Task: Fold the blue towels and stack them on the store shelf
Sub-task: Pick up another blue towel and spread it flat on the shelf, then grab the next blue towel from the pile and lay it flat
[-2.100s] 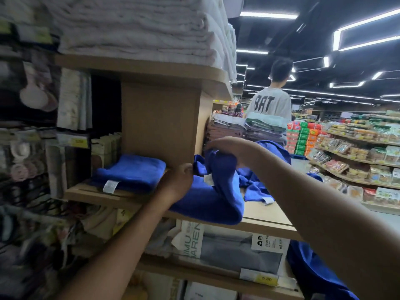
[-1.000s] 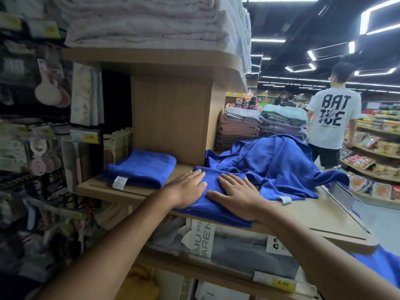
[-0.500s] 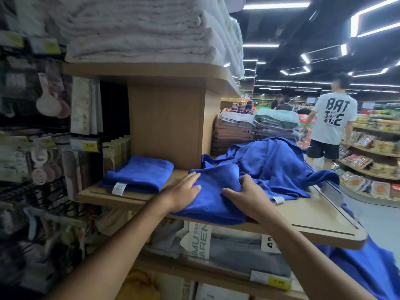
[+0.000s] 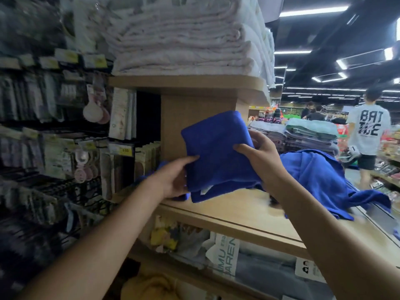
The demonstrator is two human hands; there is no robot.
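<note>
A folded blue towel [image 4: 216,152] is held up in the air above the wooden shelf [image 4: 233,208]. My left hand [image 4: 173,178] grips its lower left edge and my right hand [image 4: 257,156] grips its right edge. Behind my left hand, a strip of another folded blue towel [image 4: 151,172] shows on the shelf, mostly hidden. A heap of unfolded blue towels [image 4: 320,178] lies on the shelf to the right.
White towels [image 4: 186,40] are stacked on the shelf above. Hanging goods [image 4: 54,137] fill the rack at left. Grey and green towel stacks [image 4: 309,135] stand behind the heap. A person in a white T-shirt [image 4: 368,135] walks in the aisle at right.
The folded blue towel, pressed flat on the shelf a second ago, has been gripped by both my hands and lifted off the shelf toward the left.
</note>
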